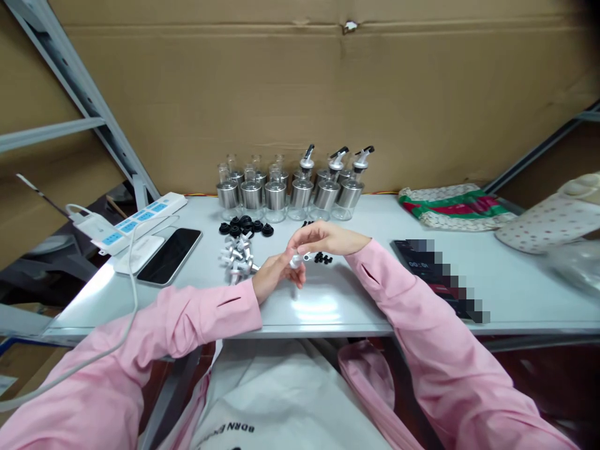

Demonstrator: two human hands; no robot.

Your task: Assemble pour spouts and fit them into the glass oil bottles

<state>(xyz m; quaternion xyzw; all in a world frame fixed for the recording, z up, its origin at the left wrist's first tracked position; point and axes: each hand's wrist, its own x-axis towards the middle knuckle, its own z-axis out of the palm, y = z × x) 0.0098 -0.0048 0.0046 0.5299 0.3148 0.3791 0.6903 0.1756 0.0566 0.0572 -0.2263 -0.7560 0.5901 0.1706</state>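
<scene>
Over the middle of the table, my left hand (275, 272) is closed around a small silver-white pourer spout (296, 261). My right hand (327, 238) arches over it from the right, its thumb and fingertips drawn together at the spout; whatever they pinch is hidden. Small black plugs (323, 258) lie beside and behind the right hand. Left of my hands is a pile of silver-white spouts (238, 255), with black ribbed stoppers (244, 225) behind it. Several glass bottles with steel sleeves (275, 195) stand in rows at the back. Three carry fitted pourers with black flaps (336, 159).
A phone (170, 256), a white charger (139, 253) and a power strip (140, 222) occupy the left side. Its cable (134, 275) crosses my left sleeve. On the right lie a dark timer screen (422, 265), a patterned cloth (457, 206) and a dotted bundle (553, 215). Cardboard (281, 87) walls the back.
</scene>
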